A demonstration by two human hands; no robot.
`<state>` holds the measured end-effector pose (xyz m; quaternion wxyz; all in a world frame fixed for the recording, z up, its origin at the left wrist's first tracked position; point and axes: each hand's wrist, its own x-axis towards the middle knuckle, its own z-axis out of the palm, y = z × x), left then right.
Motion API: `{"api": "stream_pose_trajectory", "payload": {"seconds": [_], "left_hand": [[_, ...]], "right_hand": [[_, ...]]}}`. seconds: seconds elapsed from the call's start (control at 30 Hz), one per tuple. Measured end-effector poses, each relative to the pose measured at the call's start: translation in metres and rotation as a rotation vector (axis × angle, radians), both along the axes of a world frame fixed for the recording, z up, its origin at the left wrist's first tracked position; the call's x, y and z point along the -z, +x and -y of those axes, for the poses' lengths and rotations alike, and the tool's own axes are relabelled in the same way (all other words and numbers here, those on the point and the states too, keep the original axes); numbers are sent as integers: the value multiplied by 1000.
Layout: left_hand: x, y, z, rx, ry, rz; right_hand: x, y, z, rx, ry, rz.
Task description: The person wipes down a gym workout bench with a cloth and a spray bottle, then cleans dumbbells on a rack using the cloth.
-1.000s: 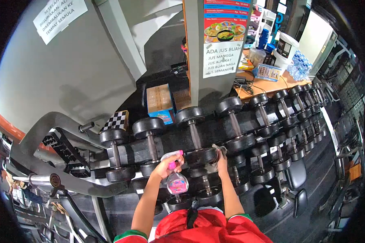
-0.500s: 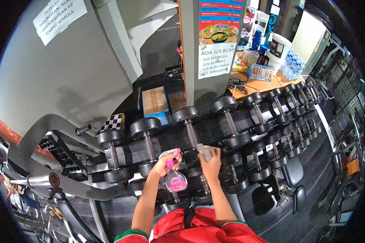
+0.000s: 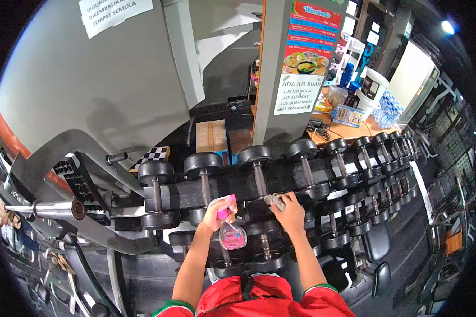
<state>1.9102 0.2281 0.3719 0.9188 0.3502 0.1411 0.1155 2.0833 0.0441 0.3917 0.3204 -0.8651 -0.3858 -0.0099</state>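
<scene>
My left hand (image 3: 217, 214) is wrapped round the neck of a clear spray bottle (image 3: 232, 236) with a pink nozzle and pink label. A crumpled greyish cloth (image 3: 273, 199) is pinched in my right hand (image 3: 290, 213), at the near head of a dumbbell (image 3: 259, 179) on the upper tier of the rack. Part of that near head is hidden by the cloth and my fingers. Another dumbbell (image 3: 204, 182) lies just beyond the spray bottle, to its left.
More dumbbells run along both rack tiers, including one at the left end (image 3: 156, 195). A grey machine frame (image 3: 63, 153) stands at the left. Behind the rack are a cardboard box (image 3: 211, 136), a pillar (image 3: 272, 127) and a wooden desk (image 3: 328, 138).
My right hand with the cloth moved left off the dumbbell head, then back right onto its near end. My left hand still holds the bottle. The view has shifted.
</scene>
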Motion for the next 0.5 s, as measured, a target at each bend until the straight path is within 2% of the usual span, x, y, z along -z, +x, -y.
{"api": "stream_pose_trajectory", "payload": {"seconds": [0.1,0.17,0.33,0.4,0.5], "left_hand": [[-1,-11,-4,22,44,2],[2,-15,-9,64,29,37],[10,-12,-14,202,-102,243],[9,-10,-16,187,-128,239],[8,-11,-18,146,-176,262]], "right_hand": [[-6,4,-2,-89,-18,-57],[-21,2,-7,-270,-79,121],[-25,19,-31,-494,-241,234],[-27,19,-44,-684,-382,270],[-17,11,-69,-818,-424,386]]}}
